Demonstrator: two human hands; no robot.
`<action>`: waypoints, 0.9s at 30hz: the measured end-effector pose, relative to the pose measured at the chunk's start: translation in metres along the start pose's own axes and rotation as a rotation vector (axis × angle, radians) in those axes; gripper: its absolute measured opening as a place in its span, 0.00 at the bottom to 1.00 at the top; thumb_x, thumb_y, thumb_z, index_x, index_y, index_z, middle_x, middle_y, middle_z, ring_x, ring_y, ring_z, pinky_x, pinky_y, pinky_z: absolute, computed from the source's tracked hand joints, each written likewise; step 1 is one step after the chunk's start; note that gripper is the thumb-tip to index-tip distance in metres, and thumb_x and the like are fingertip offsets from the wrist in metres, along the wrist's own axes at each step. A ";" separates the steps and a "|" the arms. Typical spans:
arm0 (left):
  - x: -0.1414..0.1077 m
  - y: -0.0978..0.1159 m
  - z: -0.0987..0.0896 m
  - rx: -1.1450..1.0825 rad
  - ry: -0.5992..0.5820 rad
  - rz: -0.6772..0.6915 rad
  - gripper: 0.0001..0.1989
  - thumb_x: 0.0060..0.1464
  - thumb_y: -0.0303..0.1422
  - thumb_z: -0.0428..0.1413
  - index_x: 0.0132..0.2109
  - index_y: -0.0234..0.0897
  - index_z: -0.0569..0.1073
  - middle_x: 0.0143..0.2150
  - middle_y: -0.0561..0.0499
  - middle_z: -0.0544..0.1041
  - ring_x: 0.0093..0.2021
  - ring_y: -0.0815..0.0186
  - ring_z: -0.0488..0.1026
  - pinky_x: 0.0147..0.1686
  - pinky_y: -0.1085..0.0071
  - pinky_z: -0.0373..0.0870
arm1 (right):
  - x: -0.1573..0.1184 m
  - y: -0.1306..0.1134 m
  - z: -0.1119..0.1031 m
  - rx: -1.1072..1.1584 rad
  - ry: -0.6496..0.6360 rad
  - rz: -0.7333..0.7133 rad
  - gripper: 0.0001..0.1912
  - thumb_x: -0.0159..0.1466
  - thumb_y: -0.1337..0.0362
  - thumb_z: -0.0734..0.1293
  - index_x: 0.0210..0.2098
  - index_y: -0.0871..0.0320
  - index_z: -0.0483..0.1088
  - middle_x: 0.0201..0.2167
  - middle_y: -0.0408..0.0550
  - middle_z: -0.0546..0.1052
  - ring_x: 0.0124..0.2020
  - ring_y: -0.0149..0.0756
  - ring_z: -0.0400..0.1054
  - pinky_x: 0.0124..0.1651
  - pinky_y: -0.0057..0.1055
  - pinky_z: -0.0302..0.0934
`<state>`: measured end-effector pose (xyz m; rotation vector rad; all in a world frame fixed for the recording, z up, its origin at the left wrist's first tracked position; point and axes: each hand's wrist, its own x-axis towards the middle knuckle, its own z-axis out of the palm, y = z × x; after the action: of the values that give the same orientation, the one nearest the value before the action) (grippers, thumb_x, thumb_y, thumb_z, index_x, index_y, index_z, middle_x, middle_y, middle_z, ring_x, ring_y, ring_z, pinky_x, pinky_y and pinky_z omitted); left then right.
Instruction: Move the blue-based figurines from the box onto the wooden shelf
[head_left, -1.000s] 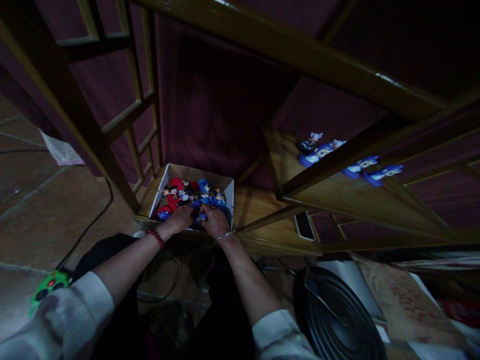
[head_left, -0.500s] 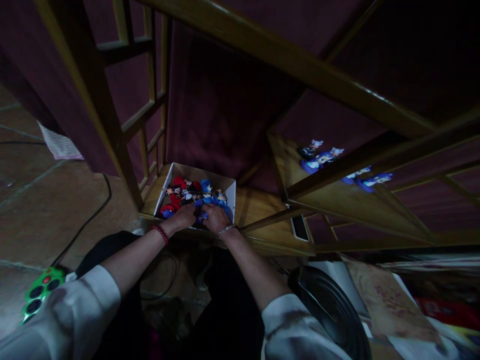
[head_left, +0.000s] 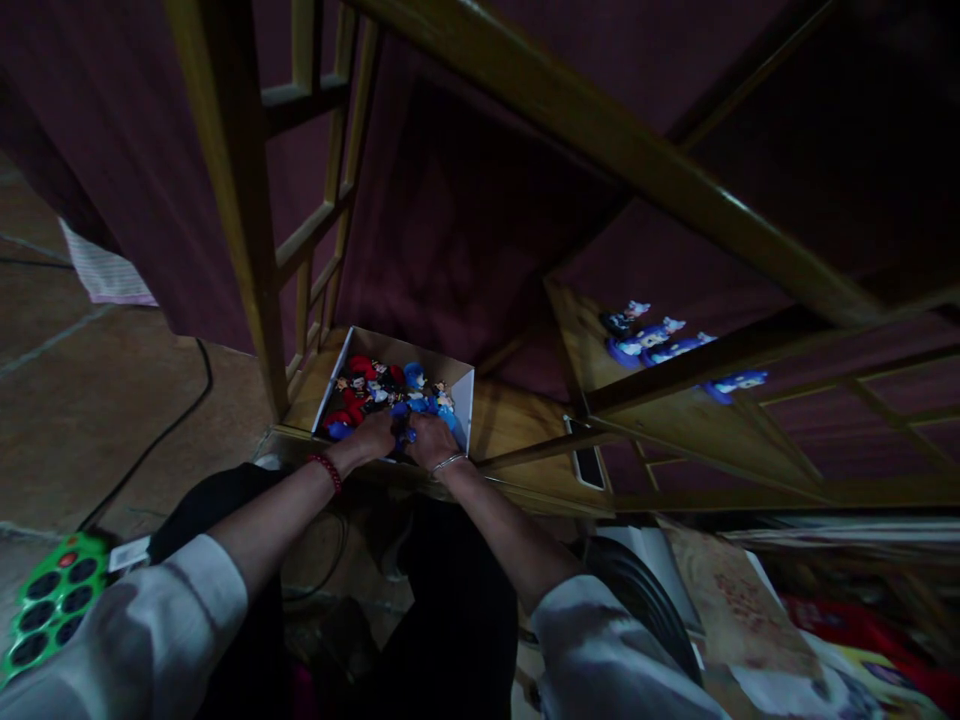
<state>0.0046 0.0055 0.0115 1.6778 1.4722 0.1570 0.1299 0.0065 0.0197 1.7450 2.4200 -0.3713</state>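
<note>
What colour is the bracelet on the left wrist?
The bracelet is red; the head view shows it best.

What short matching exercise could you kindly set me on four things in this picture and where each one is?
1. Red beaded bracelet
2. Thin silver-coloured bracelet
3. Green block with round black discs
4. Shallow, white-walled box

A. On the floor
B. Behind the right hand
C. On the brown wooden shelf
D. Behind the left hand

Pairs: 1-D, 2-B, 3-A, 4-C.
</note>
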 end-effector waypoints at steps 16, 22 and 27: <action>0.004 -0.004 0.004 -0.093 0.036 0.098 0.09 0.43 0.22 0.48 0.32 0.33 0.70 0.32 0.45 0.74 0.34 0.66 0.70 0.34 0.74 0.63 | 0.004 -0.013 -0.003 -0.095 -0.088 0.110 0.14 0.51 0.71 0.62 0.39 0.63 0.64 0.36 0.55 0.73 0.38 0.39 0.67 0.38 0.29 0.59; 0.007 -0.006 0.005 -0.106 0.002 0.069 0.09 0.41 0.22 0.48 0.30 0.33 0.71 0.33 0.44 0.74 0.35 0.63 0.70 0.34 0.73 0.62 | 0.004 -0.015 -0.006 -0.122 -0.106 0.030 0.15 0.51 0.74 0.61 0.40 0.63 0.64 0.38 0.55 0.71 0.40 0.38 0.65 0.39 0.29 0.58; 0.007 -0.006 0.005 -0.100 0.025 0.038 0.14 0.40 0.21 0.48 0.36 0.34 0.70 0.38 0.44 0.74 0.38 0.63 0.70 0.34 0.75 0.62 | 0.004 -0.013 -0.005 -0.095 -0.103 -0.025 0.16 0.51 0.72 0.61 0.41 0.63 0.63 0.40 0.56 0.70 0.41 0.38 0.64 0.41 0.31 0.57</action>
<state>0.0051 0.0078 0.0011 1.6292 1.4281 0.2692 0.1166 0.0075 0.0250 1.6168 2.3494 -0.3349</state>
